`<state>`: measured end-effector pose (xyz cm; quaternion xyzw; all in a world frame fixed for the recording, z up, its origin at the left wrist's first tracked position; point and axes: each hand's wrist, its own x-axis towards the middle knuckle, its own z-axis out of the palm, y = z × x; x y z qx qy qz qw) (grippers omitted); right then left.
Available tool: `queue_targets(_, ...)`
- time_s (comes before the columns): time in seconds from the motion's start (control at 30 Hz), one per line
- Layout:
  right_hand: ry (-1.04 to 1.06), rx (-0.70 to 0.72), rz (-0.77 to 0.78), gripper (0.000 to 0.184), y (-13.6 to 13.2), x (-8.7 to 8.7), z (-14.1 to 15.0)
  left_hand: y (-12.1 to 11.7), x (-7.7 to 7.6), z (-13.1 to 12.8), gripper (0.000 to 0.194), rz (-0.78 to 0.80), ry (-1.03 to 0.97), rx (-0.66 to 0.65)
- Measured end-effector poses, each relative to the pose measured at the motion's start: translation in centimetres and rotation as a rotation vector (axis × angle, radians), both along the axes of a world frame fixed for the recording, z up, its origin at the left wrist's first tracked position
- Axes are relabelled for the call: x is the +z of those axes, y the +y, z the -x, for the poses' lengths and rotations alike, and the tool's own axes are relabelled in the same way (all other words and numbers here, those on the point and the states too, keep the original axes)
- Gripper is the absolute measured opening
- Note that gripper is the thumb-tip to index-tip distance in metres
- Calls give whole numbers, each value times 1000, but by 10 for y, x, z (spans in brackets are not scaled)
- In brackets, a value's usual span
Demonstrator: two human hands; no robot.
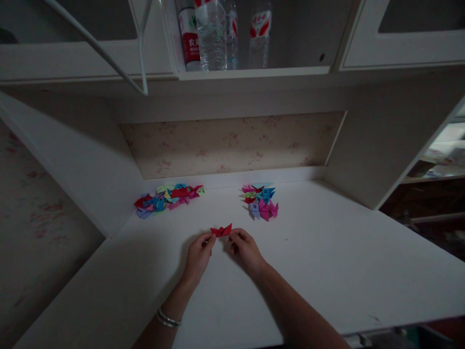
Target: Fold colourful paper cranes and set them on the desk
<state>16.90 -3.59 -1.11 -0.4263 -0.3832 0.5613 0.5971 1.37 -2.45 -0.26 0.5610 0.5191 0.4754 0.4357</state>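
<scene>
A small folded piece of red paper (221,231), shaped like a little boat with pointed ends, is held just above the white desk (308,281). Pinching its left end is my left hand (199,253), with bangles on the wrist. The fingers of my right hand (247,249) close on its right end. Beyond my left hand, a pile of folded coloured papers (156,203) lies against the back left corner. Another, smaller group of folded papers (267,208), in pink, blue, purple and green, lies behind my right hand.
Over the desk runs a cabinet with an open shelf (254,72) holding plastic bottles (212,39) and a red-labelled container (189,41). A white cable (105,51) hangs at upper left. Side panels (392,140) enclose the desk's back; floral wallpaper (225,145) shows behind.
</scene>
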Motion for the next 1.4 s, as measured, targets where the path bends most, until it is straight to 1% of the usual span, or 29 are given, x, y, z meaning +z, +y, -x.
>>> queue_targets(0.2, -7, -6, -24, 37, 1, -5, 0, -1, 1, 0, 46, -7, -3, -21)
queue_targets(0.33, -33, 5, -35, 39, 0, -5, 0, -1, 1, -1, 44, -15, -3, -24)
queue_targets(0.6, 18, 3, -35, 39, 3, -7, 0, 0, -1, -1, 45, 4, -1, -42)
queue_targets(0.73, 2, -8, -29, 39, -2, -3, -1, 0, 2, 0, 44, -43, 12, -56)
queue_targets(0.87, -39, 10, -42, 40, -8, 2, -2, 0, 3, 2, 43, -80, 11, -38)
queue_targets(1.03, -70, 47, -82, 40, -12, 0, -4, 2, 0, 9, 38, -133, 94, -32)
queue_targets(1.17, -115, 45, -92, 41, -14, -3, -10, 1, 0, 9, 30, -164, 178, -93)
queue_targets(1.3, -132, 83, -89, 41, -18, -4, -18, -4, 2, 5, 20, -237, 285, -142)
queue_targets(1.4, -167, 117, -76, 39, -20, -4, -29, -5, 2, 4, 18, -263, 329, -193)
